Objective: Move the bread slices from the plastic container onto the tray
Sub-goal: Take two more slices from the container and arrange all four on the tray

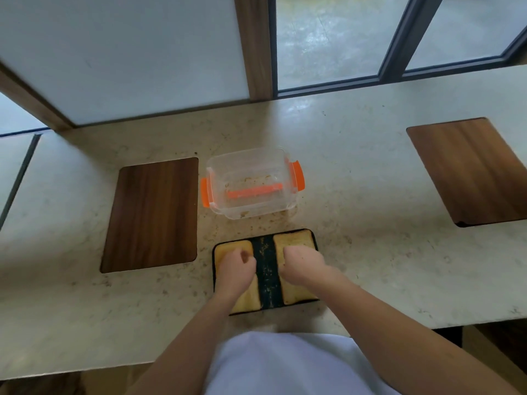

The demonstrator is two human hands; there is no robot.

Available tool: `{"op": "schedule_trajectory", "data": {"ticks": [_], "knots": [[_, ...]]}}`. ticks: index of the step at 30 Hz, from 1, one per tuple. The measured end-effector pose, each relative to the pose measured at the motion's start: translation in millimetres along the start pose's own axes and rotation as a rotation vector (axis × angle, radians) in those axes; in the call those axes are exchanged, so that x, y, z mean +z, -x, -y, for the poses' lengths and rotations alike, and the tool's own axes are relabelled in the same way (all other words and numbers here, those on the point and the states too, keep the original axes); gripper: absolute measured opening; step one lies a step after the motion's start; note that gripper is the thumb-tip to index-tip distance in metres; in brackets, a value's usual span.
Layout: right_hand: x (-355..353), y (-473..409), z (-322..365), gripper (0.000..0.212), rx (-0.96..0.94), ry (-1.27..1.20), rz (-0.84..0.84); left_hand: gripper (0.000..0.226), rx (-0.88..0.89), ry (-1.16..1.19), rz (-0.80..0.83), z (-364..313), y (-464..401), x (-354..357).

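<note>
A clear plastic container [251,182] with orange clips stands on the counter holding only crumbs. Just in front of it lies a black tray [266,269] with two columns of toasted bread slices. The left bread column [228,249] lies under my left hand [238,266], whose fingers are curled downward onto it. The right bread column [293,242] lies under my right hand [299,265], also curled with fingertips on the bread. Whether either hand pinches a slice is hidden by the knuckles.
A dark wooden board [151,213] is set into the pale stone counter [356,195] left of the container. Another wooden board [470,169] sits at the far right. Windows and a wooden post stand behind. Crumbs are scattered around the container.
</note>
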State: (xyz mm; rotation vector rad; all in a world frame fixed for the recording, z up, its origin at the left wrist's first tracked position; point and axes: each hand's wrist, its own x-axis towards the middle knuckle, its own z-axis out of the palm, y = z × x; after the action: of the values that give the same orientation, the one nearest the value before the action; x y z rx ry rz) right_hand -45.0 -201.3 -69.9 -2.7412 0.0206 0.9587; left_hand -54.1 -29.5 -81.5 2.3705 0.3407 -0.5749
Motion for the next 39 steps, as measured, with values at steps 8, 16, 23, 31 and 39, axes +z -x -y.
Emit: {"op": "schedule_trajectory", "data": {"ticks": [8,16,23,31,39], "knots": [[24.8,-19.2,51.4,0.057,-0.014,-0.501,0.134,0.028,-0.115,-0.012,-0.069,43.2,3.0,-32.2],[36.9,-25.5,53.6,0.058,0.091,-0.583,0.208,0.031,-0.148,0.098,-0.062,47.5,11.1,-26.6],[39.6,-28.2,58.3,0.048,0.134,-0.586,0.202,0.013,-0.201,0.214,-0.058,52.9,11.0,-29.6],[44.3,-30.4,62.1,0.047,0.155,-0.586,0.150,0.024,-0.194,0.230,-0.052,55.9,7.3,-33.0],[44.0,-27.9,57.1,0.044,0.146,-0.573,0.100,0.014,-0.150,0.176,-0.042,53.6,9.6,-31.5]]}}
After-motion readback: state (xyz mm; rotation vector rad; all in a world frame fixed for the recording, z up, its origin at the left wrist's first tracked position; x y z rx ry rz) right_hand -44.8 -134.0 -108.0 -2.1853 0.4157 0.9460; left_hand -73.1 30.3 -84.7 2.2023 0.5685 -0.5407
